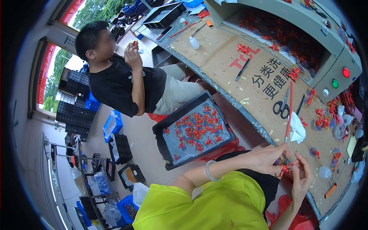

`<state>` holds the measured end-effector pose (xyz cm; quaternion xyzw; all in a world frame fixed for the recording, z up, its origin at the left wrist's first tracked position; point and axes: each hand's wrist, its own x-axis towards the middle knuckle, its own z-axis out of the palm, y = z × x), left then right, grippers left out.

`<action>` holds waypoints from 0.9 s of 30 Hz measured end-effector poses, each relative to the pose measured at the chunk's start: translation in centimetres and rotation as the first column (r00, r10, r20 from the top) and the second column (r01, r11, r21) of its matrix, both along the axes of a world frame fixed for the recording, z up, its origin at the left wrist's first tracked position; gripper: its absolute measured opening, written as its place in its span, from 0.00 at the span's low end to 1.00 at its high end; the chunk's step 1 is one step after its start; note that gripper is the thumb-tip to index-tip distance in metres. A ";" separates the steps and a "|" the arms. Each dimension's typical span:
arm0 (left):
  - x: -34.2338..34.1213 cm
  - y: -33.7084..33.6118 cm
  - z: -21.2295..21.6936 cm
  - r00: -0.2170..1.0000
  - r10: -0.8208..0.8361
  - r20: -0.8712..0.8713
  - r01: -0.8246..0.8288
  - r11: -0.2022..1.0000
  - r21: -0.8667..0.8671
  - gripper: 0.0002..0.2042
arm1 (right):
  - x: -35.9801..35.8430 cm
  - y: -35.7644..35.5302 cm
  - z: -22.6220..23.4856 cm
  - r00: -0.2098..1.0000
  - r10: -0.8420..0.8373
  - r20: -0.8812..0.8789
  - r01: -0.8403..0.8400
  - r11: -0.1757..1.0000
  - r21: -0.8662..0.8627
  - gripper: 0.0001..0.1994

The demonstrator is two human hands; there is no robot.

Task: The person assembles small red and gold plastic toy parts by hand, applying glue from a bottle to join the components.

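Observation:
Low in front of me, at the table's near edge, my left hand [268,159] is curled round a small red figurine [284,170] with a bit of yellow and a dark part. A pale bangle circles that wrist. My right hand [303,175] meets the figurine from the other side, thumb and fingertips pinched on its edge. A thin red-handled brush [290,109] runs up from my left fingertips over the table; whether they grip it cannot be seen. Beside it lie a crumpled white tissue [297,128] and dark-handled scissors [281,108].
More red figurines [321,119] and small round containers [325,172] crowd the right. A grey machine [329,50] with lit buttons stands behind, full of red pieces. Left of the table, a black tray [163,142] holds many figurines. A co-worker [122,80] sits beyond, a small red piece in hand.

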<state>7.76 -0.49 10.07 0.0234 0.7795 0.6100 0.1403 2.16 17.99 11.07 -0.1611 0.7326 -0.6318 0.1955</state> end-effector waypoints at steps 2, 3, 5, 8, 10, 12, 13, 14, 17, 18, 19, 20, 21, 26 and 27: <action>0.8 0.0 -1.0 0.998 0.045 -0.040 -0.046 0.999 -0.008 0.20 | -0.1 -0.1 -0.2 0.996 0.064 -0.056 -0.061 0.996 0.061 0.07; 0.9 -0.1 -1.5 0.998 0.070 0.000 -0.069 0.990 0.119 0.19 | -0.4 -0.2 -0.4 0.986 0.125 -0.111 -0.111 0.987 0.118 0.05; 1.1 0.4 -2.8 0.987 0.121 0.109 -0.160 0.855 0.493 0.14 | -0.7 -0.3 -0.8 0.984 0.120 -0.131 -0.102 0.985 0.142 0.05; 0.5 -0.1 -2.4 0.971 0.113 0.211 -0.225 0.729 0.647 0.12 | -1.3 -0.5 -1.3 0.976 0.120 -0.183 -0.085 0.979 0.186 0.04; 0.7 -0.7 -2.1 0.962 0.207 0.177 -0.272 0.765 0.584 0.12 | -1.0 -1.5 -0.8 0.988 0.084 -0.126 -0.067 0.989 0.134 0.02; 0.4 -0.5 -2.4 0.940 0.282 0.194 -0.340 0.700 0.628 0.13 | -1.0 -2.9 -1.1 0.985 0.003 -0.170 0.005 0.999 0.048 0.02; 0.5 -0.2 -2.5 0.934 0.292 0.206 -0.355 0.700 0.620 0.13 | -1.0 -3.2 -1.2 0.961 -0.032 -0.274 0.053 0.996 0.068 0.02; 0.5 -0.1 -2.5 0.929 0.308 0.207 -0.369 0.707 0.603 0.13 | -1.3 -3.2 -1.8 0.925 -0.026 -0.380 0.056 0.996 0.068 0.02; -0.3 0.7 -2.4 0.903 0.303 0.306 -0.430 0.657 0.619 0.11 | -1.6 -2.4 -2.3 0.883 -0.077 -0.463 0.119 0.991 0.064 0.04; -0.3 0.8 -2.5 0.910 0.274 0.311 -0.413 0.671 0.616 0.11 | -1.7 -2.2 -2.6 0.886 -0.055 -0.460 0.082 0.996 0.039 0.04; -0.3 1.0 -2.7 0.915 0.266 0.304 -0.399 0.706 0.584 0.12 | -1.9 -1.6 -2.7 0.899 -0.025 -0.438 0.056 0.997 0.059 0.06; -0.4 1.1 -2.7 0.920 0.261 0.294 -0.386 0.742 0.548 0.14 | -2.1 -0.9 -2.6 0.900 -0.053 -0.433 0.083 0.995 0.050 0.06; 0.0 1.4 -2.4 0.916 0.281 0.287 -0.396 0.752 0.527 0.13 | -2.1 -0.3 -2.7 0.899 0.017 -0.438 0.016 0.997 0.072 0.06; 0.5 1.4 -2.1 0.931 0.188 0.313 -0.331 0.795 0.508 0.13 | -2.9 1.6 -1.9 0.853 0.299 -0.428 -0.235 0.952 0.196 0.06; 0.5 1.4 -2.0 0.939 0.175 0.295 -0.307 0.811 0.498 0.14 | -3.0 1.6 -1.2 0.842 0.340 -0.420 -0.276 0.939 0.206 0.05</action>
